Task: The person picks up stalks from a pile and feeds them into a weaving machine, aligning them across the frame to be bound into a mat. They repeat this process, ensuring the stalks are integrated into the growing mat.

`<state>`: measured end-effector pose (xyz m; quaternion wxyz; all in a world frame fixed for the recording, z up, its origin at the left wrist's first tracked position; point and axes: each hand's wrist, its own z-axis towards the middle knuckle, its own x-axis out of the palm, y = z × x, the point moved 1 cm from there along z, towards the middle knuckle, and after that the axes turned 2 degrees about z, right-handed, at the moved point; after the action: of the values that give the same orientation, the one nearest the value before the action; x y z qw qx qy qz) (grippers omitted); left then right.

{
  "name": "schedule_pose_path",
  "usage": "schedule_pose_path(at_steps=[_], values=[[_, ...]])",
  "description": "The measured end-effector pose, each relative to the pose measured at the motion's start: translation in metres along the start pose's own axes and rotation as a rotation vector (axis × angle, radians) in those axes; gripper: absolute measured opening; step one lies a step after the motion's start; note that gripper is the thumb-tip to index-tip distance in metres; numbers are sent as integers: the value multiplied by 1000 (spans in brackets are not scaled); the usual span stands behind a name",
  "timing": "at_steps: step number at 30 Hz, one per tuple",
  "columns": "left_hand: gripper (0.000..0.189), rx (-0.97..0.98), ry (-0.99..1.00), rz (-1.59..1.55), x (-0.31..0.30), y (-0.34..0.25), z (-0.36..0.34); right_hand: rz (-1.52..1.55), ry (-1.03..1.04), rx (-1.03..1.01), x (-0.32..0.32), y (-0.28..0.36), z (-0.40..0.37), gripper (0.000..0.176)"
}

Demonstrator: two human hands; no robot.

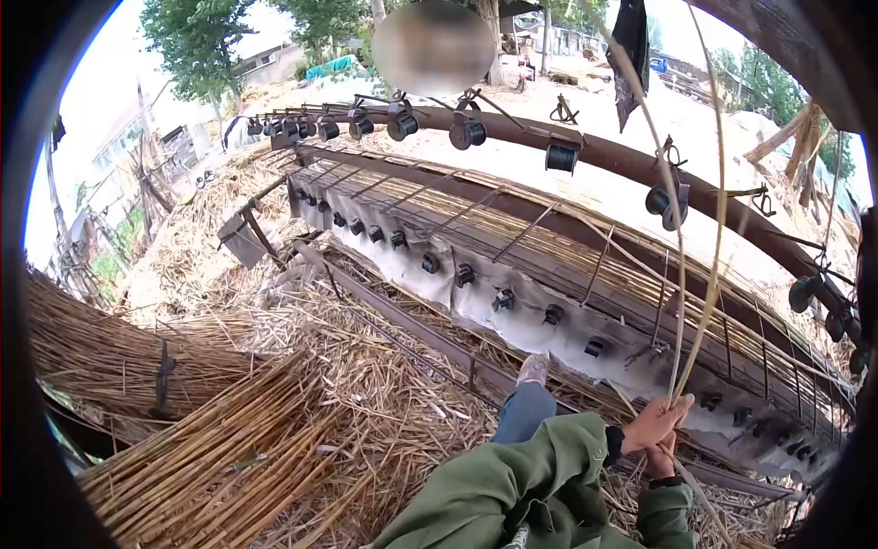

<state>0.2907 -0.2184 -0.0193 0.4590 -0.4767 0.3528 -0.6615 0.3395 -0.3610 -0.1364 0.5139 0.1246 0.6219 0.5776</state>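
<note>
Two long, thin reed stalks (pixel 706 306) rise from my hands past the top of the head view. My left hand (pixel 653 426) is closed around their lower part. Just below it, close against it, my right hand (pixel 662 460) has its fingers wrapped round the same reeds, partly hidden by the left. The thin ends run on downward under the hands. Beyond the hands stretches a long metal reed-weaving frame (pixel 412 340), with reeds lying lengthwise in it. Small black spools (pixel 503 299) line its pale sheet-covered side.
Wire spools (pixel 561 156) hang from a curved brown pipe (pixel 608 152) over the frame. Piled reed bundles (pixel 210 439) lie at lower left, with loose straw (pixel 366 393) on the ground. My foot (pixel 534 368) is against the frame. A person with a blurred head area stands beyond.
</note>
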Motion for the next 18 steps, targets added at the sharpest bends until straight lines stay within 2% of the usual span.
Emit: schedule_pose_path(at_steps=[1,3,4,5,6,7,8,9,10,11,12,14,16,18], values=[[49,-11,-95,-29,-12,-7,1,16,-12,-83,-4,18,-3,34],[47,-59,-323,-326,-56,-46,-9,184,-96,-220,-7,78,-6,36],[46,-25,-399,-349,-88,-56,-18,208,-192,-241,-12,79,-14,33],[46,-34,-444,-389,-119,-64,-27,235,-314,-135,-20,69,-25,31],[46,-57,-542,-393,-142,-71,-38,491,-421,-65,-32,57,-35,32],[47,-92,-620,-353,-160,-75,-51,557,-541,-185,-51,48,-43,33],[47,-83,-605,-324,-174,-70,-63,609,-633,-293,-68,67,-51,35],[47,-121,-641,-330,-176,-70,-73,773,-921,-210,-91,52,-65,34],[47,-162,-670,-336,-178,-69,-78,958,-761,-317,-126,50,-89,34],[46,-148,-662,-356,-179,-68,-78,945,-865,-357,-143,60,-97,34],[45,-142,-650,-382,-178,-65,-77,832,-1071,-348,-152,74,-98,34],[42,-139,-606,-378,-167,-59,-70,535,-1466,-148,-161,98,-103,34],[38,-121,-551,-303,-151,-65,-62,449,-1472,-6,-153,99,-105,35],[33,-145,-479,-349,-146,-58,-63,677,-1015,-118,-126,61,-101,36]])
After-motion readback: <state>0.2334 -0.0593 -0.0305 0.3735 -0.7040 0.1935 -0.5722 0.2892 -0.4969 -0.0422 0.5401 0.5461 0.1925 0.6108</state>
